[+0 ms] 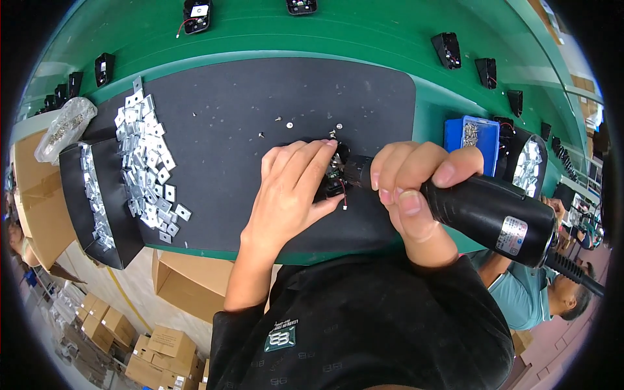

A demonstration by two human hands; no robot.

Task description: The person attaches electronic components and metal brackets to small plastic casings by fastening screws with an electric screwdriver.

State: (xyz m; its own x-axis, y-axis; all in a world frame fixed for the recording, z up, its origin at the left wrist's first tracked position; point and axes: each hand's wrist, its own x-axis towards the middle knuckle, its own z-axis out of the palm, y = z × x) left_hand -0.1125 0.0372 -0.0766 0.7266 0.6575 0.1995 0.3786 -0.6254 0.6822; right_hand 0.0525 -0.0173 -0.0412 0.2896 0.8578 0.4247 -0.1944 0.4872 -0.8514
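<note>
My right hand (416, 185) is closed round a black electric screwdriver (484, 211), whose cord leaves its rear end at the right. The tool's front end meets a small black housing (336, 185) with electronic parts inside and a short red wire ending in a white plug. Over that housing's left side, my left hand (292, 185) is curled, gripping it against the black mat (221, 136); the fingers hide much of it. The screwdriver's bit tip cannot be made out. A few loose screws (290, 125) lie on the mat just beyond my hands.
Square metal plates (146, 156) are heaped at the mat's left, beside a black box (123, 214) holding more. A blue bin (465, 153) of screws stands at right. Similar black housings (447, 51) sit along the green surface (364, 36). Another person (530, 292) is at lower right.
</note>
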